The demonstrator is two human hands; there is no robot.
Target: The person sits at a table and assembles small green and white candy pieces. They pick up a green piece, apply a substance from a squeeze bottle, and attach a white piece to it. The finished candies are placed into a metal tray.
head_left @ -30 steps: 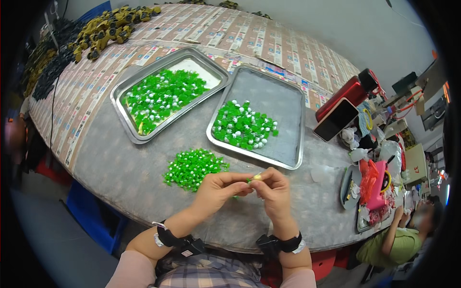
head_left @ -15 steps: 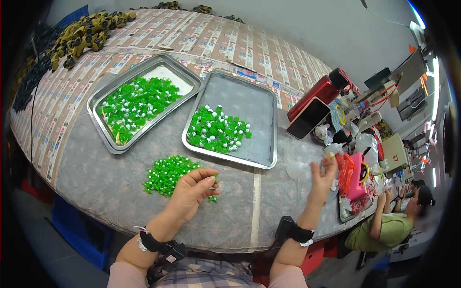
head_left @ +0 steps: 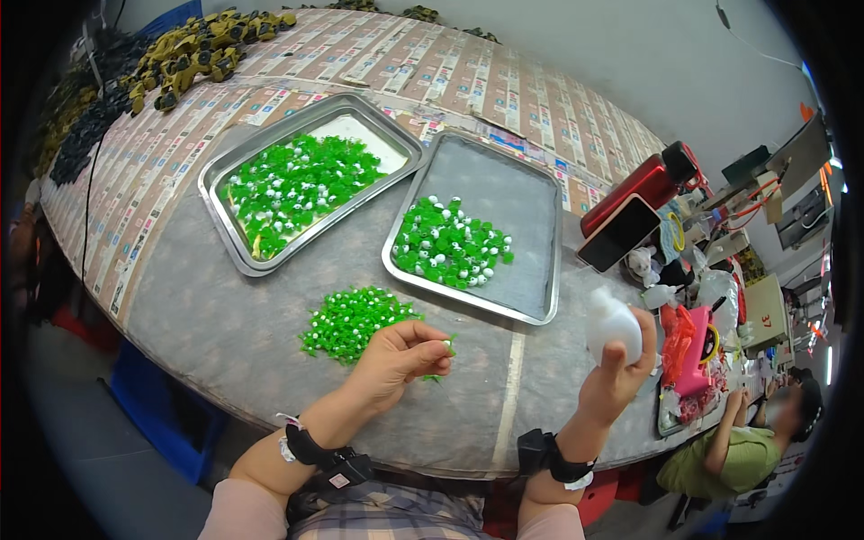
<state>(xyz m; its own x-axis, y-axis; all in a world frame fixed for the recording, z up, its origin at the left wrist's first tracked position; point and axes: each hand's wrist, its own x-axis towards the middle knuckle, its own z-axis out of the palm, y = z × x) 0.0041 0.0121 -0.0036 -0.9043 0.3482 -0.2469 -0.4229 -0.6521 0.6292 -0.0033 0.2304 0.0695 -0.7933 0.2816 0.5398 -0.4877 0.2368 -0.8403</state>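
Between the thumb and fingertips of my left hand (head_left: 396, 362) is a small green plastic piece (head_left: 452, 345) with some white on it. My right hand (head_left: 614, 382) is wrapped round a white squeeze bottle (head_left: 616, 329), held up above the table; its tip is blurred. Just beyond my left hand lies a loose pile of small green pieces (head_left: 353, 322) with white dots. Farther back, a metal tray (head_left: 551, 304) holds green pieces with white balls (head_left: 450, 245) on its left side. A second metal tray (head_left: 236, 254), to the left, holds more of them.
A red flask (head_left: 630, 191) stands at the right with a dark-screened phone (head_left: 619, 234) against it. Nearer are a pink container (head_left: 695, 355) and plastic bags. Yellow toy vehicles (head_left: 193, 58) are heaped at the far left. Another person in a green shirt (head_left: 733, 459) sits at the right.
My right hand, empty before, has taken hold of the white bottle and lifted it off the table. My left hand keeps its pinch on the green piece. The whole view has shifted slightly.
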